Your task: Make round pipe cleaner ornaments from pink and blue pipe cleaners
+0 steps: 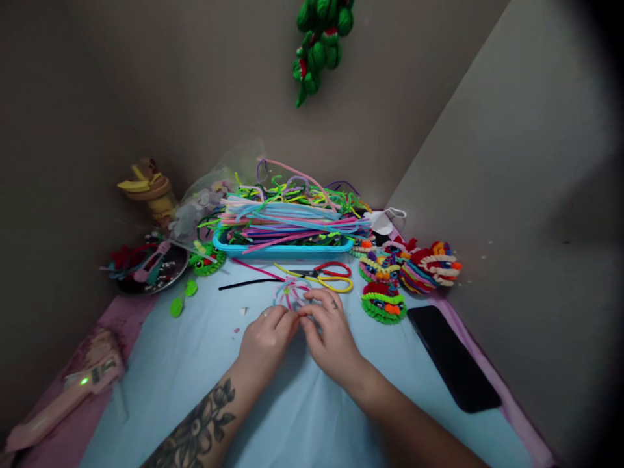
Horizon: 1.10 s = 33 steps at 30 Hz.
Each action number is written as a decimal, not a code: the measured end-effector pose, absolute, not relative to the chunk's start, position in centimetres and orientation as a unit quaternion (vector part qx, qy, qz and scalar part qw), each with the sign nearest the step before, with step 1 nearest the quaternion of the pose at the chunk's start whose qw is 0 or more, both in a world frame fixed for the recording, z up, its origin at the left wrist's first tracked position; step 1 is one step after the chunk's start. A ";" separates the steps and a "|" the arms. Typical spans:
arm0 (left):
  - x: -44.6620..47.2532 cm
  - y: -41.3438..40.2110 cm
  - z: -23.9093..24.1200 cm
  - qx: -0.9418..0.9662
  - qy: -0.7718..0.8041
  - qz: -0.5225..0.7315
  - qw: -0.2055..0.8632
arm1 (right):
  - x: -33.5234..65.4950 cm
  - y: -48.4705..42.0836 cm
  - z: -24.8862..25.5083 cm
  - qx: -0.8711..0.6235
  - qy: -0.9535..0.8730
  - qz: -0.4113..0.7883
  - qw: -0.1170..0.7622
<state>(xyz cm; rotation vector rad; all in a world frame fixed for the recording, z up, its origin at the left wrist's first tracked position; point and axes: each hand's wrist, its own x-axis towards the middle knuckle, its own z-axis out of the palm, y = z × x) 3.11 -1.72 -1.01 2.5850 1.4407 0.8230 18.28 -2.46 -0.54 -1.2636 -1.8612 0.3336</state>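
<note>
The left hand (266, 338) and right hand (331, 335) are both pinching a pastel pipe-cleaner coil (291, 292), grips clamped on it, just in front of the scissors (327, 275).

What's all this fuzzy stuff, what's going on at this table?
A person sits at a table, and both the left hand and the right hand pinch a pastel loop of fuzzy wire between the fingertips. Just behind it lie scissors and a blue tray heaped with pipe cleaners. Fuzzy figures sit to the right, next to a phone. A glue gun lies far left.
</note>
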 end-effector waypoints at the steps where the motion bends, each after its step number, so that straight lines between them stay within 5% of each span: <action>1: 3.1 -1.7 -1.1 0.838 0.469 0.275 0.040 | 18.3 -2.5 -0.5 -0.504 -0.743 0.132 0.419; 13: 3.3 -1.6 -0.4 0.801 0.475 0.330 0.153 | 18.2 -2.6 -0.1 -0.503 -0.747 0.112 0.419; 20: 1.9 0.3 1.4 0.510 0.544 0.459 0.484 | 18.9 -2.8 0.1 -0.500 -0.716 0.124 0.471; 25: 1.4 0.8 1.3 0.198 0.406 0.449 0.771 | 19.2 -1.7 -1.2 -0.549 -0.566 0.308 0.532; 33: 1.7 0.6 1.6 0.013 0.296 0.374 0.879 | 19.2 -1.0 -0.7 -0.427 -0.361 0.628 0.542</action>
